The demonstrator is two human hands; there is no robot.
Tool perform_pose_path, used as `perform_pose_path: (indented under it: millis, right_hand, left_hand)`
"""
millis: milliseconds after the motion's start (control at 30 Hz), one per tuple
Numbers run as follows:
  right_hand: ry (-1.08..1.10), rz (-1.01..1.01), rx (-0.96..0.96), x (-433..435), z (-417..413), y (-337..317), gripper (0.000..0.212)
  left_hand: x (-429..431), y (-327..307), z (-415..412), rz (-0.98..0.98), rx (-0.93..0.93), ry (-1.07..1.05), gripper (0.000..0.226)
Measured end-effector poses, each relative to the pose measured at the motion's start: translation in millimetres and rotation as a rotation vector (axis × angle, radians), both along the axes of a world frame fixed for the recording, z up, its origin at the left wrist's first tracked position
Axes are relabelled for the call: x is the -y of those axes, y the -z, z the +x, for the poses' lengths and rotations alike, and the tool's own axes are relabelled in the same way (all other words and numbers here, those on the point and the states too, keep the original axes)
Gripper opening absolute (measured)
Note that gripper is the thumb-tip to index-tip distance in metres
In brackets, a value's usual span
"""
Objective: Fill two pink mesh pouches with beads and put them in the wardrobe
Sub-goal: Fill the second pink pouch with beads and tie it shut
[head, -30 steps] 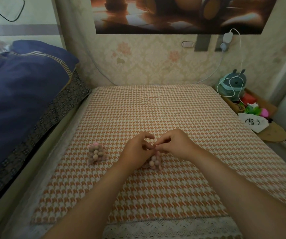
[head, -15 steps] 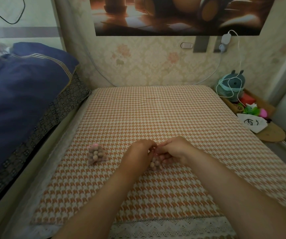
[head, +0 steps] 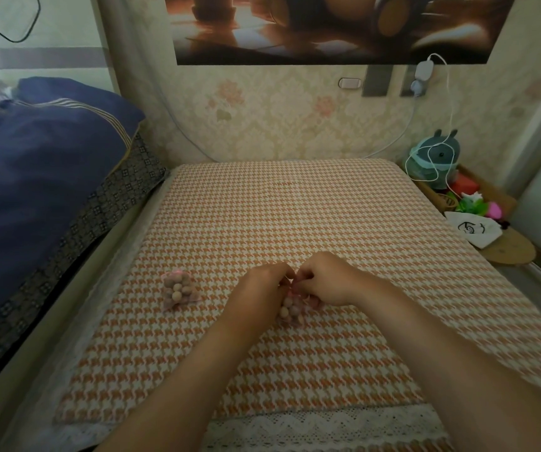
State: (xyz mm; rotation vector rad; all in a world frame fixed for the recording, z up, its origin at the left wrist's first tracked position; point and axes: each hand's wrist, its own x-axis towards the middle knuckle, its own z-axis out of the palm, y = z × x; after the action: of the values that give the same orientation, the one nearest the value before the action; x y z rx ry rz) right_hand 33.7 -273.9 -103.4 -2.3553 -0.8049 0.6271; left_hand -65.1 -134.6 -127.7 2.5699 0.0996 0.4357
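Two pink mesh pouches filled with tan beads are on the orange houndstooth cloth (head: pixel 295 207). One pouch (head: pixel 178 290) lies alone to the left, its top gathered. The second pouch (head: pixel 290 308) sits between my hands, partly hidden by them. My left hand (head: pixel 259 295) and my right hand (head: pixel 331 282) meet above it, with fingertips pinched at the pouch's top. The drawstring itself is too small to make out. No wardrobe is in view.
A bed with a dark blue quilt (head: pixel 34 177) runs along the left. At the right edge lie a teal toy (head: pixel 435 161) with a white cable, a white bag (head: pixel 474 228) and a round wooden board (head: pixel 510 247). A wallpapered wall stands behind.
Both hands have dropped lower and closer to me, down onto the second pouch; the fingertips stay pinched together at its top. The left pouch has not moved.
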Motion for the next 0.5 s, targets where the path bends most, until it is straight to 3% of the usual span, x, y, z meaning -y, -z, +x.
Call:
perform_pose_path:
  millis: [267, 500]
  right_hand:
    - [0.011, 0.098, -0.261, 6, -2, 0, 0.019]
    - [0.032, 0.117, -0.332, 8, -3, 2, 0.021]
  left_hand:
    - [3, 0, -7, -0.102, -0.059, -0.119, 0.013]
    - [5, -8, -13, -0.156, -0.112, -0.106, 0.010]
